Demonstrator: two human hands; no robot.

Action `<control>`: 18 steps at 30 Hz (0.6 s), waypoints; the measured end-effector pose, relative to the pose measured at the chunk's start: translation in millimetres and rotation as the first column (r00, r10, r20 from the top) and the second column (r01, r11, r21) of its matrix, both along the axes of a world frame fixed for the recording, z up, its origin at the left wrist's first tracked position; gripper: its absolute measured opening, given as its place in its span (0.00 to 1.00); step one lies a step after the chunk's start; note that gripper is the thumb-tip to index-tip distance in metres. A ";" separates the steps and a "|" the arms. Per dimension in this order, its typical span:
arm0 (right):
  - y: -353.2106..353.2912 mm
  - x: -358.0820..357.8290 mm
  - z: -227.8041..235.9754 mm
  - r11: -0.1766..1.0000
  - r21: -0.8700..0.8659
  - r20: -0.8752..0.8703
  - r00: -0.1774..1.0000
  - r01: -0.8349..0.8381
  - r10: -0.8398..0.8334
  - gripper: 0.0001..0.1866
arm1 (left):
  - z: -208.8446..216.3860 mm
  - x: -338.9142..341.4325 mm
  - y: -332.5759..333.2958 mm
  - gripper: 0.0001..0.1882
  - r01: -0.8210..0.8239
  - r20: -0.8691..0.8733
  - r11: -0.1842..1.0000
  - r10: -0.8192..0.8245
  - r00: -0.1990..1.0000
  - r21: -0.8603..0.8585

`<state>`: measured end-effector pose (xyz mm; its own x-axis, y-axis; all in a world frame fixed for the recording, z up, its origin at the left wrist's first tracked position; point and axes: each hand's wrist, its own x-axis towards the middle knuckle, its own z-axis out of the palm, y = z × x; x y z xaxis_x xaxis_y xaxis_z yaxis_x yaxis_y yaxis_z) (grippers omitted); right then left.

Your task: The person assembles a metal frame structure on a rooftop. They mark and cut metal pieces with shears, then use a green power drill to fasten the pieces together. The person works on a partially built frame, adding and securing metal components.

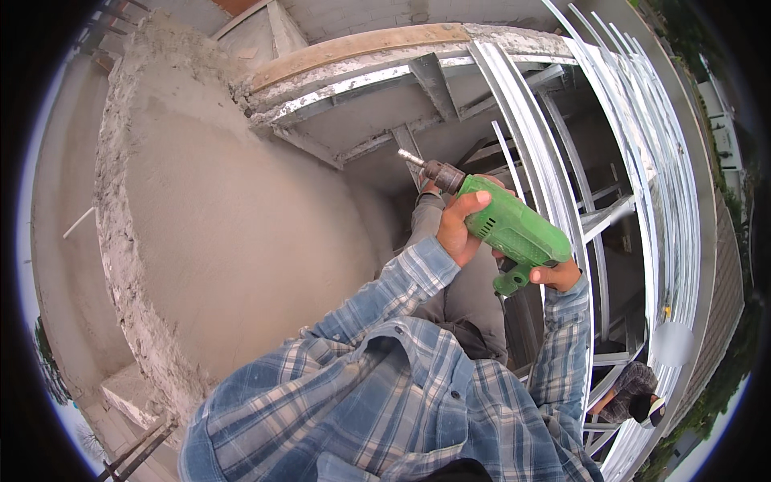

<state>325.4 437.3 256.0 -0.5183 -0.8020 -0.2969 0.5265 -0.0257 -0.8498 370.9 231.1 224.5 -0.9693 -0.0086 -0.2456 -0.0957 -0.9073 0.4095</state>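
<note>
- rough-edged, plastered wall is spreading along the person's left; its broken rim is curving down the far side.
- dark openings are showing between the frame's bars, ahead and on the right; i am finding their depth hard to judge.
- green drill is sitting ahead of the chest, a bit right of centre, above the person's legs.
- both hands are clamping it: left hand is wrapping the front of the body, thumb on top; right hand is gripping the rear, most fingers hidden.
- metal bit is pointing forward and left, overlapping a grey strut in view; i cannot tell how near they are.
- silvery channel is running lengthwise just right of the drill, crowding that side.
- long metal strips are lying bunched farther right.
- wooden board is edging the far side.
- another person is showing at the lower right, beyond the bars.
- thin rods are jutting out at lower left.
</note>
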 end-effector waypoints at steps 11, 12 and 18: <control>-6.8 36.5 -40.3 0.968 0.137 0.174 0.957 0.210 -0.232 0.44 | -36.8 -11.2 -14.9 0.22 0.071 0.130 0.979 -0.097 0.987 0.190; -13.1 33.6 -26.4 0.962 0.182 0.150 0.961 0.205 -0.233 0.41 | -37.5 -12.0 -20.8 0.23 0.129 0.106 0.977 -0.148 0.983 0.172; 22.6 9.6 79.0 0.740 0.648 -0.312 0.949 0.179 0.043 0.36 | -47.2 -7.8 -11.0 0.34 0.617 0.154 0.659 -0.620 0.769 -0.429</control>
<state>334.9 459.9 335.0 -0.7125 -0.4170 -0.5643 0.2751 0.5738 -0.7714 363.1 220.1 177.2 -0.7915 0.4906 -0.3644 -0.5662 -0.3644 0.7393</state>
